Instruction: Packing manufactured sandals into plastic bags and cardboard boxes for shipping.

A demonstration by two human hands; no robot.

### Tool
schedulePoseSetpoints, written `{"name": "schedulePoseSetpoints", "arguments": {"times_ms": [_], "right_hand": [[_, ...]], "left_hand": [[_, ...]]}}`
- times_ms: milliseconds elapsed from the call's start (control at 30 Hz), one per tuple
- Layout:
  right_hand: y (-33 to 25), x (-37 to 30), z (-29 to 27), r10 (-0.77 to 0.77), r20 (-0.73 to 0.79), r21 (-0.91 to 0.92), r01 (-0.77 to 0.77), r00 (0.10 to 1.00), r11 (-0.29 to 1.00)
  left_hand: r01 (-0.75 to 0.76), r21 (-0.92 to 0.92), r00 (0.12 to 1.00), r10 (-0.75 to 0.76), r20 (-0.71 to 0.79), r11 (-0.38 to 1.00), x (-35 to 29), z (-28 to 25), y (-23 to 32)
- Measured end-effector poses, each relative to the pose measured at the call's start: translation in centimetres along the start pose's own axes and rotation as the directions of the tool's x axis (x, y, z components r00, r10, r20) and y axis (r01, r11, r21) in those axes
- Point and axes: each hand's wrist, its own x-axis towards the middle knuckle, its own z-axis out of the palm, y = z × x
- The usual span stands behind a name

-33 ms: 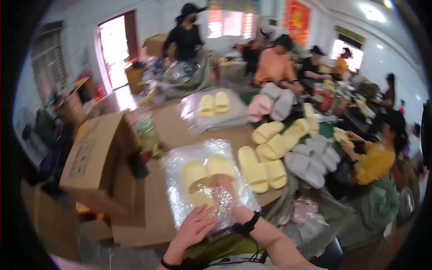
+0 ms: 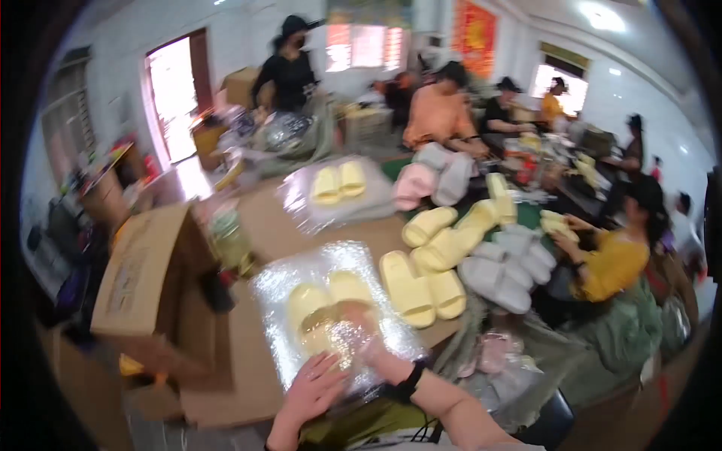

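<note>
A pair of pale yellow slide slippers [image 2: 306, 302] lies within a clear plastic bag [image 2: 278, 289] on the brown cardboard-topped table. My left hand [image 2: 316, 387] rests flat at the bag's near edge, fingers stretched out and a little apart. My right hand [image 2: 359, 325] reaches into the bag over the right slipper. Film glare and blur hide its fingers, so its grip cannot be made out. Just right of the bag lie loose yellow slippers [image 2: 407, 287], with grey slippers [image 2: 492, 282] beyond them.
A stack of clear bags [image 2: 297, 203] with two yellow slippers on top lies ahead. An open cardboard box [image 2: 143, 263] stands left, beside a greenish jar [image 2: 229, 237]. Pink and grey slippers [image 2: 414, 186] lie farther back. A co-worker in yellow [image 2: 617, 259] sits at right; others work behind.
The whole view has shifted slightly, so everything sits a little farther left. Both hands stay at the bag, with no clear change in what they touch.
</note>
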Motion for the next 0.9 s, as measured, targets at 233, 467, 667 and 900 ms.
{"name": "schedulePoseSetpoints", "arguments": {"times_ms": [233,467,667,900], "right_hand": [[-16.6,-5.0,-3.4,-0.095,0.73,-0.335,0.476,0.677,0.813],[-26.2,1.1,-5.4,0.22,0.591,-0.276,-0.062,0.776,0.959],[-17.2,4.2,0.4,0.202,0.369,-0.626,0.082,0.907,0.775],[-11.5,2.8,4.3,0.217,0.287,-0.789,0.102,0.933,0.606]], "left_hand": [[0.195,0.184,0.939,-0.13,-0.318,0.963,-4.1,-0.1,-5.6],[0.501,0.151,0.857,-0.464,-0.224,0.852,-3.9,0.8,-6.5],[0.422,0.272,0.9,-0.364,-0.24,0.865,-4.7,2.1,-8.3],[0.449,0.287,0.889,-0.394,-0.232,0.846,-5.1,2.2,-8.0]]}}
